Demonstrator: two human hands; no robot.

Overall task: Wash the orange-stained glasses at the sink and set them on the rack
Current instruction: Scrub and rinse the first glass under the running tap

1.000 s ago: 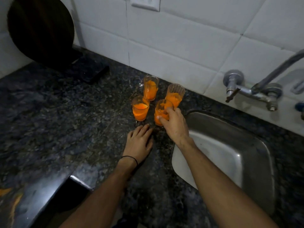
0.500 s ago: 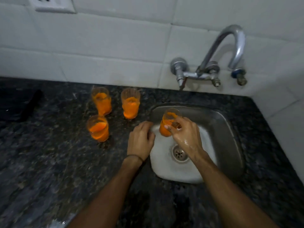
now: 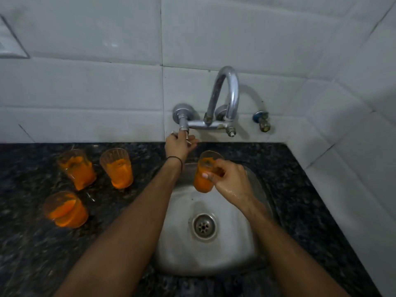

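The right hand point(image 3: 230, 183) grips the orange-stained clear glass point(image 3: 204, 174), roughly upright, over the back edge of the steel sink point(image 3: 214, 258) — mouth just below and left of the curved chrome spout point(image 3: 232, 93). The left hand point(image 3: 180, 144) clasps the tap's left valve handle point(image 3: 183, 131).

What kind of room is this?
Most likely a kitchen: there is a steel sink set into a dark stone counter, with a wall tap above it on white tiles.
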